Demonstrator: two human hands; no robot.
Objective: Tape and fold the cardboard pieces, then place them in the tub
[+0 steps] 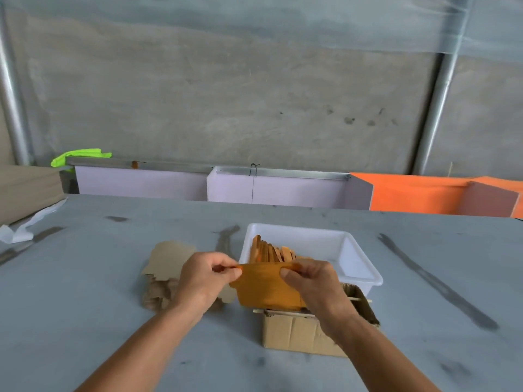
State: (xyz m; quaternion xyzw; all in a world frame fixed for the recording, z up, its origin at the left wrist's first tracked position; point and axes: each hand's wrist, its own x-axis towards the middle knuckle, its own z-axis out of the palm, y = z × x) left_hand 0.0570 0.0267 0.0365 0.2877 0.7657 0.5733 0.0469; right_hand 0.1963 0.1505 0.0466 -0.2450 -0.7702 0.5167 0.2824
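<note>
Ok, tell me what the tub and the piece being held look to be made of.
Tub: seemingly plastic, white, smooth and slightly glossy, with a rolled rim. Held piece: probably thin cardboard, matte orange-brown, bending between left hand and right hand.

My left hand [202, 278] and right hand [312, 281]: bare, no gloves, rings or watch; forearms uncovered, entering from the frame's bottom.

A grey worktable [113, 278] with dark smears stands before a stained concrete wall [226, 94]; lilac panels [141, 182] and orange panels [410, 196] line its far edge.
</note>
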